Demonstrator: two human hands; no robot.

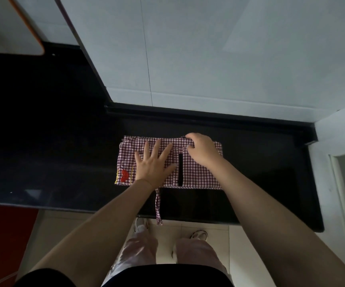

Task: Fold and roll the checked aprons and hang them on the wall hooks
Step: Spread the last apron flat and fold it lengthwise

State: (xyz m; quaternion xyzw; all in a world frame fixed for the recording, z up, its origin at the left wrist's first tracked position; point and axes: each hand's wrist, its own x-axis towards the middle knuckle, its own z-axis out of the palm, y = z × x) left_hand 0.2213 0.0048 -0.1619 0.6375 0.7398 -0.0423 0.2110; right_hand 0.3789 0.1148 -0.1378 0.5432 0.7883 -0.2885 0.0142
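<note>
Your left hand (154, 163) lies flat, fingers spread, on the folded red-and-white checked cloth apron (196, 172) on the glossy black stone counter (260, 172). Your right hand (202, 149) curls over the apron's far edge, gripping it. A checked tie strap (158, 206) hangs off the counter's near edge.

bare forearms, black short sleeves (43, 278) at bottom left, pale pink glossy trousers (196, 253) at bottom centre, white sneakers (199, 235).
</note>
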